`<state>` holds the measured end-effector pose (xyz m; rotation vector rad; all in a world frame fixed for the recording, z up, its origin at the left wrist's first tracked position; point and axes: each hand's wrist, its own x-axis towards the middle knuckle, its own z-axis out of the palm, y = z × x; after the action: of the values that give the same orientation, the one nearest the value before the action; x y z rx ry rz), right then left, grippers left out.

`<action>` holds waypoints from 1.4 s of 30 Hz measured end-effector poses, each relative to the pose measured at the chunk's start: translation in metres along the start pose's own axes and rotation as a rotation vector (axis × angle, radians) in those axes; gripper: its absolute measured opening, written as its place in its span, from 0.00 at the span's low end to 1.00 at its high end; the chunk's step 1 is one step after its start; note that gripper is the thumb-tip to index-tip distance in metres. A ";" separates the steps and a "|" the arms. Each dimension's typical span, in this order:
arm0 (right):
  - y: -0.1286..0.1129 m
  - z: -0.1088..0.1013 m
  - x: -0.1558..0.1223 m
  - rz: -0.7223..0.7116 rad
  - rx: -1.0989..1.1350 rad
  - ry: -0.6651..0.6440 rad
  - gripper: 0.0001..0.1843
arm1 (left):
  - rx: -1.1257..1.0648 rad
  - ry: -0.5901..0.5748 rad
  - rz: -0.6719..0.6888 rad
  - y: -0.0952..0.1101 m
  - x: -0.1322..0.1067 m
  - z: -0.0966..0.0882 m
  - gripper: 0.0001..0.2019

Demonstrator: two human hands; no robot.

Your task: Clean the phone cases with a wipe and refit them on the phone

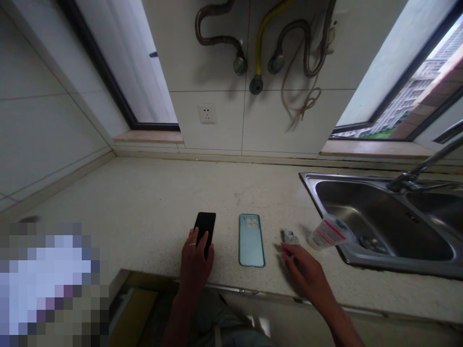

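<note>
Phone (206, 220) wants light pressure; left hand (196, 258) rests on it (whether that or the right hand (306, 267) grips, I can't tell)

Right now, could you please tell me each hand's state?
Left hand: on the black phone; grip cannot be told.
Right hand: at the small grey item; grip cannot be told.

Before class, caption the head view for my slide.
Left hand on black rectangular phone, pale blue rectangular phone case between it and the right hand.

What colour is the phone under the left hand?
Black; the phone shows best in the head view.
</note>
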<state>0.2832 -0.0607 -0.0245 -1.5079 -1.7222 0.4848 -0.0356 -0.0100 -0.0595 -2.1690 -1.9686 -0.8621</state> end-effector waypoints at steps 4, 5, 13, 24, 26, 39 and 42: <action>-0.003 -0.015 0.003 -0.045 0.008 0.085 0.16 | -0.079 0.091 0.080 0.004 0.000 -0.011 0.18; -0.004 -0.019 0.002 -0.057 0.009 0.109 0.15 | -0.100 0.126 0.105 0.008 0.000 -0.015 0.18; 0.001 -0.034 -0.008 0.132 0.084 0.783 0.15 | -0.279 0.085 0.286 0.063 -0.007 -0.023 0.13; 0.033 -0.054 0.008 0.270 0.249 0.876 0.36 | -0.237 -0.082 0.387 0.080 -0.012 -0.004 0.11; 0.041 -0.056 0.010 0.314 0.131 0.729 0.35 | -0.239 -0.078 0.382 0.080 -0.013 -0.004 0.11; 0.024 -0.062 0.024 0.514 0.335 0.717 0.23 | -0.537 0.035 0.267 0.089 -0.017 -0.012 0.13; -0.005 -0.043 0.024 0.484 0.838 0.775 0.20 | -0.772 -0.043 0.109 0.111 -0.017 -0.020 0.16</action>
<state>0.3127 -0.0475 0.0132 -1.2064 -0.4374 0.6425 0.0620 -0.0518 -0.0172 -2.6310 -1.6700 -1.7923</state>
